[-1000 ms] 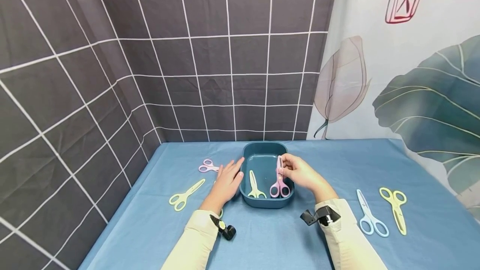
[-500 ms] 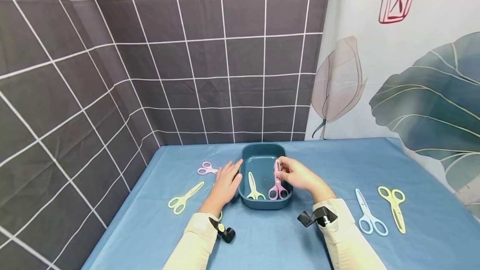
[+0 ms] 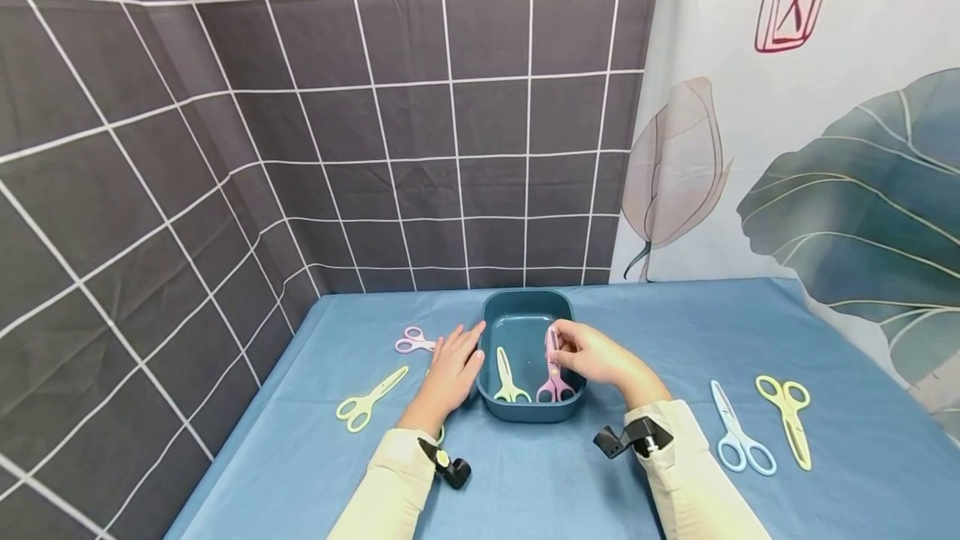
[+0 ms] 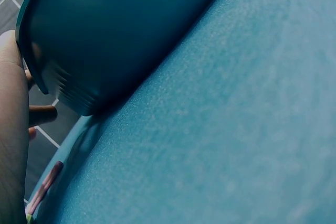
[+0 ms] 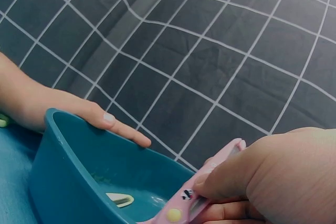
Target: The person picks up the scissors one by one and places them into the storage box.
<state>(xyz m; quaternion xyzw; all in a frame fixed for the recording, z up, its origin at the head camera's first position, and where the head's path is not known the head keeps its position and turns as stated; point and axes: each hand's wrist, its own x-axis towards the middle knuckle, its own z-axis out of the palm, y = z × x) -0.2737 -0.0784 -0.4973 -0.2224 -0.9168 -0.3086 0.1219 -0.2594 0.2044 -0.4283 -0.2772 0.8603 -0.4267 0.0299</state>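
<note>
My right hand (image 3: 603,357) pinches a pair of pink scissors (image 3: 554,375) by the blade end, with the handles pointing down inside a teal rectangular box (image 3: 528,412). In the right wrist view, the pink scissors (image 5: 189,198) show a yellow dot and a small black-and-white picture, and the thumb presses on them. Pale green scissors (image 3: 506,375) sit in the box's left half. My left hand (image 3: 447,377) rests on the box's left rim with its fingers extended. The left wrist view shows the box's outer wall (image 4: 115,30) beside that hand.
Left of the box lie pink scissors (image 3: 414,341), partly behind my left hand, and yellow-green scissors (image 3: 372,398). Another green handle (image 3: 441,435) peeks out by my left wrist. Blue scissors (image 3: 738,433) and yellow scissors (image 3: 790,419) lie at the right on the blue cloth (image 3: 525,482).
My right hand has lowered the pink scissors slightly into the box. My left hand keeps its place on the rim. The head view has shifted a little.
</note>
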